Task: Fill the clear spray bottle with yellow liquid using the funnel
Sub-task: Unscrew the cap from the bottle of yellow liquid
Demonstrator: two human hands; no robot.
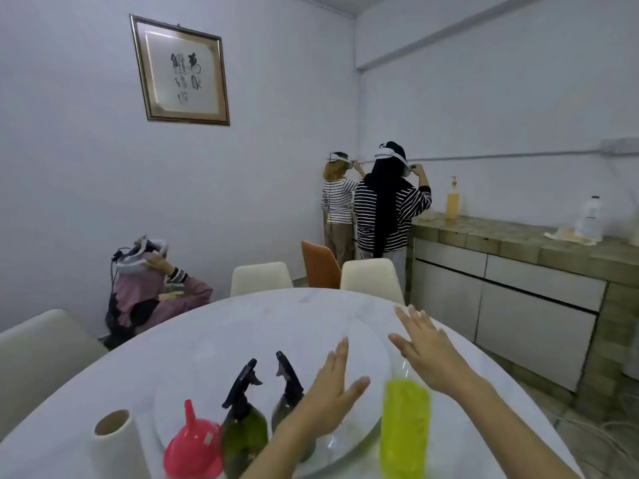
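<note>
1. Head view, hands. The left hand (333,392) and the right hand (423,354) are raised above the round white table (242,323), fingers straight and spread, thumbs out; neither holds anything.
2. Head view, task items. A bottle of yellow liquid (404,426) stands just below the right palm, its clear upper part blurred. A pink funnel (193,444) sits upturned, spout upward, well to the left of the left fingers.
3. Head view, other bottles. Two dark green spray bottles with black trigger heads stand between the funnel and the left wrist: the nearer bottle (243,433) beside the funnel, the farther bottle (288,406) partly hidden by the left forearm.
4. Head view, surroundings. A paper roll (117,440) stands left of the funnel. Beyond the fingertips are pale chairs (261,278) and a tiled counter (518,236).
</note>
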